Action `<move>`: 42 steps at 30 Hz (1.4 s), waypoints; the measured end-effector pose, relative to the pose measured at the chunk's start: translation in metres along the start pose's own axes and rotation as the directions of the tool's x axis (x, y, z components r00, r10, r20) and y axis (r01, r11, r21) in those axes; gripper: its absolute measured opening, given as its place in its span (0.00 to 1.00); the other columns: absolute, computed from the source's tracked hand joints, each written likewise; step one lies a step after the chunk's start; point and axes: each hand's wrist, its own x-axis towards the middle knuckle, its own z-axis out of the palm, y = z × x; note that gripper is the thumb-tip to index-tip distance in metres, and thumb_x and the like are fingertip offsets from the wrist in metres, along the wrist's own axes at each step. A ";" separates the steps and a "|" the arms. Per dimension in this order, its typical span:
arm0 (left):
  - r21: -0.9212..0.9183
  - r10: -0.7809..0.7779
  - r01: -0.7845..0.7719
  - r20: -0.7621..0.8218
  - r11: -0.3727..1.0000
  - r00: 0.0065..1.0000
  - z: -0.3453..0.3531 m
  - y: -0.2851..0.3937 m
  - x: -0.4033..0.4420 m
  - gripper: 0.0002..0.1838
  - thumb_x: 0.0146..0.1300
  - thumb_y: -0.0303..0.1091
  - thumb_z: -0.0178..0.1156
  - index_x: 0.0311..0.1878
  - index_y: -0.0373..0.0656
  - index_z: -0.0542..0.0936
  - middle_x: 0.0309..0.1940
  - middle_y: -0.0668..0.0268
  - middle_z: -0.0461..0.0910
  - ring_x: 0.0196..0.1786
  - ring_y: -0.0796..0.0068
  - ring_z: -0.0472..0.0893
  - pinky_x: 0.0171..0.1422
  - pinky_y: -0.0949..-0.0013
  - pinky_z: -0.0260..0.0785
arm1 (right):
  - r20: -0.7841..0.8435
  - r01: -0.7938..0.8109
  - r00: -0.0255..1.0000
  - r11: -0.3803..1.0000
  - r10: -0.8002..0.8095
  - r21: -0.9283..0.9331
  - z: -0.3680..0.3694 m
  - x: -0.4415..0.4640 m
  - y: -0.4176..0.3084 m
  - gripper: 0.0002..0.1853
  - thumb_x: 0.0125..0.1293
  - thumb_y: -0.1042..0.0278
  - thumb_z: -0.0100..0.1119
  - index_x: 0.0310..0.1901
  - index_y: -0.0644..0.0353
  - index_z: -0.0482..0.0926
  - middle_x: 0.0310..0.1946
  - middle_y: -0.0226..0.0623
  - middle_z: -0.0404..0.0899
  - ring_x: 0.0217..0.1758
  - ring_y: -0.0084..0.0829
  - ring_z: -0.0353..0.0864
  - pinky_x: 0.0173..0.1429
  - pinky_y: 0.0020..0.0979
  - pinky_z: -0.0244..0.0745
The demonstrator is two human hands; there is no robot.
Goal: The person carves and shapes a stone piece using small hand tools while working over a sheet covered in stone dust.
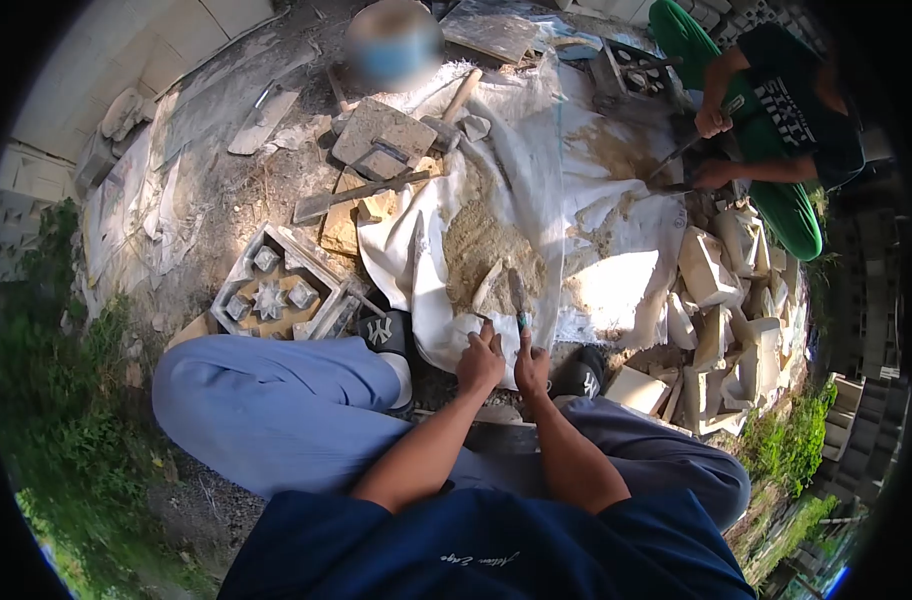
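Trowel is at the near part of the sandy pile, blade pointing far, long axis running near to far with a tiny lean left. Right hand is wrapped round its handle; left hand is curled up, can't tell around what. NY logo's readable on the left slipper. White sheet has its near edge between the feet and spreads right to pale blocks.

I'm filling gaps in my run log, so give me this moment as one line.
left grip: holds tool | right grip: holds second tool | both tools: at sandy heap | sandy heap: on white sheet
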 end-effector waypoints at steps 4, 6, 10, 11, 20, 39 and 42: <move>-0.039 -0.011 0.012 0.019 0.999 1.000 -0.001 0.003 -0.001 0.27 0.71 0.54 0.49 0.52 0.34 0.67 0.40 0.37 0.82 0.46 0.36 0.82 0.52 0.43 0.73 | -0.015 0.069 0.997 0.996 -0.070 -0.048 -0.007 0.000 -0.005 0.42 0.73 0.36 0.45 0.21 0.77 0.73 0.12 0.46 0.66 0.21 0.32 0.63 0.31 0.46 0.63; -0.036 -0.022 0.023 0.031 0.999 0.999 -0.007 0.008 -0.002 0.27 0.71 0.54 0.49 0.52 0.35 0.68 0.41 0.36 0.81 0.47 0.36 0.81 0.52 0.42 0.73 | -0.039 0.009 0.999 0.984 -0.016 -0.179 -0.003 -0.001 0.002 0.43 0.71 0.32 0.45 0.24 0.77 0.77 0.16 0.55 0.74 0.23 0.43 0.74 0.37 0.48 0.68; -0.028 -0.024 0.025 0.049 0.999 0.999 -0.009 0.005 -0.002 0.27 0.71 0.54 0.49 0.53 0.35 0.68 0.44 0.36 0.81 0.48 0.35 0.81 0.51 0.42 0.73 | -0.031 -0.170 0.985 0.907 0.172 -0.384 0.001 0.005 0.009 0.46 0.65 0.25 0.45 0.30 0.76 0.83 0.29 0.67 0.80 0.41 0.62 0.82 0.51 0.52 0.72; -0.026 -0.025 0.027 0.052 0.999 0.998 -0.007 0.002 -0.003 0.27 0.71 0.54 0.49 0.53 0.35 0.68 0.44 0.36 0.81 0.48 0.35 0.81 0.51 0.42 0.73 | 0.004 -0.177 0.982 0.923 0.190 -0.342 -0.002 0.005 -0.001 0.46 0.65 0.25 0.45 0.29 0.76 0.83 0.29 0.68 0.80 0.41 0.63 0.82 0.51 0.52 0.72; -0.017 0.024 -0.024 -0.025 1.000 0.999 -0.003 0.002 0.000 0.25 0.71 0.53 0.50 0.49 0.35 0.67 0.38 0.38 0.82 0.43 0.36 0.82 0.48 0.41 0.73 | -0.030 0.143 0.990 0.981 -0.141 0.131 0.004 0.016 -0.001 0.39 0.75 0.39 0.45 0.15 0.67 0.62 0.12 0.32 0.56 0.22 0.23 0.55 0.25 0.40 0.50; -0.027 0.011 -0.011 0.003 1.000 1.000 0.000 0.000 0.004 0.25 0.71 0.52 0.50 0.51 0.34 0.66 0.37 0.36 0.82 0.44 0.35 0.82 0.49 0.41 0.73 | 0.075 -0.027 0.996 0.972 0.045 -0.234 0.012 0.015 0.009 0.45 0.71 0.30 0.42 0.23 0.76 0.77 0.18 0.60 0.75 0.24 0.52 0.75 0.37 0.52 0.67; -0.012 0.035 -0.035 0.012 0.999 0.999 0.000 -0.004 0.005 0.25 0.71 0.52 0.50 0.52 0.35 0.66 0.37 0.37 0.82 0.45 0.35 0.82 0.49 0.41 0.73 | 0.035 -0.110 0.992 0.956 0.124 -0.271 0.015 0.017 0.026 0.46 0.69 0.28 0.43 0.24 0.77 0.79 0.19 0.64 0.76 0.27 0.56 0.78 0.40 0.51 0.70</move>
